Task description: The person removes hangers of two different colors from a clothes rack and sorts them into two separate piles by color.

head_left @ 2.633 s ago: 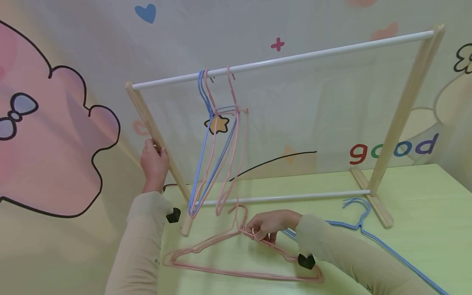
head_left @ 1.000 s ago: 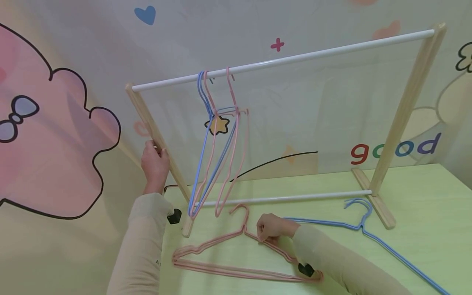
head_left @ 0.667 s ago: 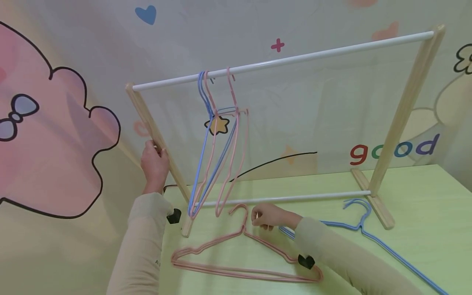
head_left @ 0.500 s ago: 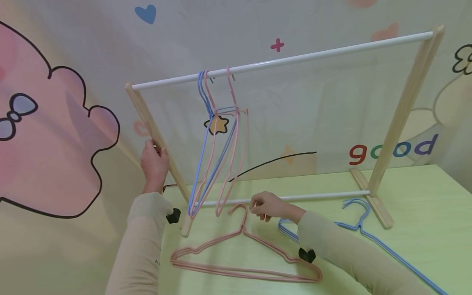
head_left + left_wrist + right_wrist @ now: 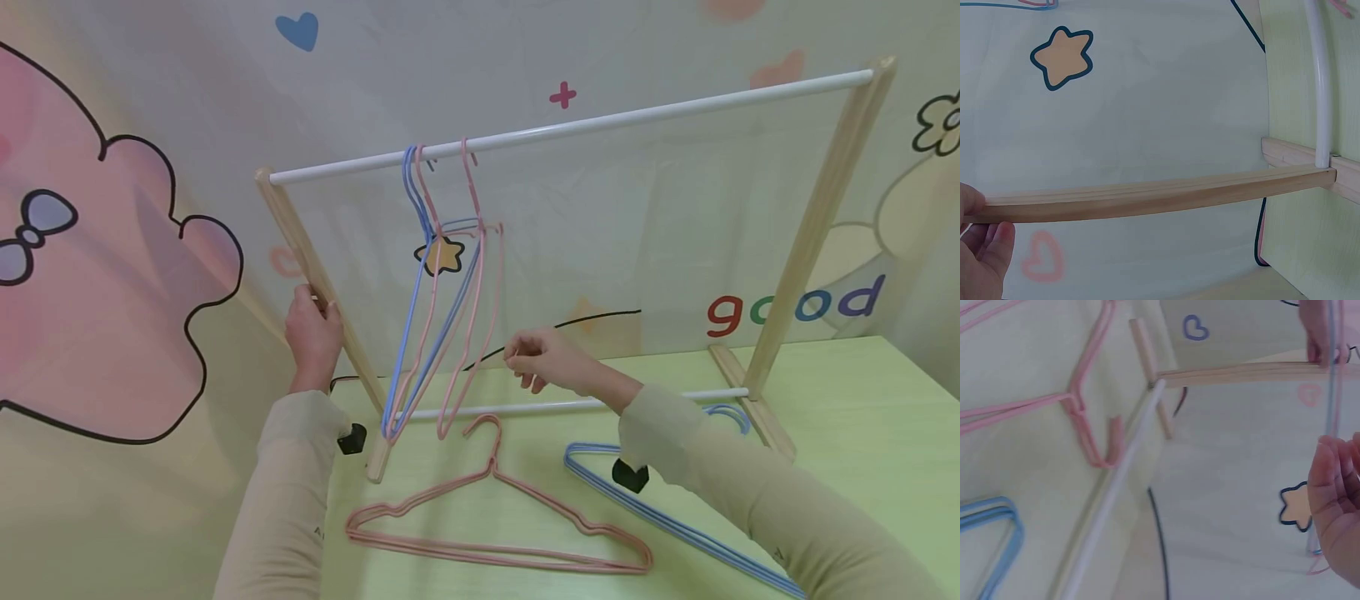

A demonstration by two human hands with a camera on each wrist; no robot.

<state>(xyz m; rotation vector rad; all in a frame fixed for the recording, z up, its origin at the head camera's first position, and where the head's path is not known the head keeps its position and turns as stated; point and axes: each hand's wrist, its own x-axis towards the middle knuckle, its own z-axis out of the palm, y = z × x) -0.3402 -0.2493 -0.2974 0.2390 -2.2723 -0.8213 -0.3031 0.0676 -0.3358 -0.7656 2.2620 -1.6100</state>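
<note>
My left hand [image 5: 313,337] grips the wooden left post [image 5: 287,218] of a small clothes rack; the left wrist view shows thumb and fingers on either side of it. My right hand [image 5: 555,362] is raised over the rack's lower bar, fingers loosely curled, holding nothing. Just left of it, pink hangers [image 5: 481,227] and blue hangers [image 5: 430,235] hang from the white top rail [image 5: 600,123]. Pink hangers [image 5: 492,468] lie stacked on the table below, hooks pointing away. In the right wrist view, the right fingertips overlap the blurred hanging hangers.
Blue hangers [image 5: 675,525] lie stacked on the green table [image 5: 840,417] at the right, partly covered by my right sleeve. The rack's white lower bar [image 5: 555,407] and right foot [image 5: 776,429] stand behind them. A wall printed with cartoons rises behind the rack.
My right hand has let go of the pink hangers on the table and risen toward the hanging ones. The pink hangers now lie more evenly stacked. My left hand stays on the post.
</note>
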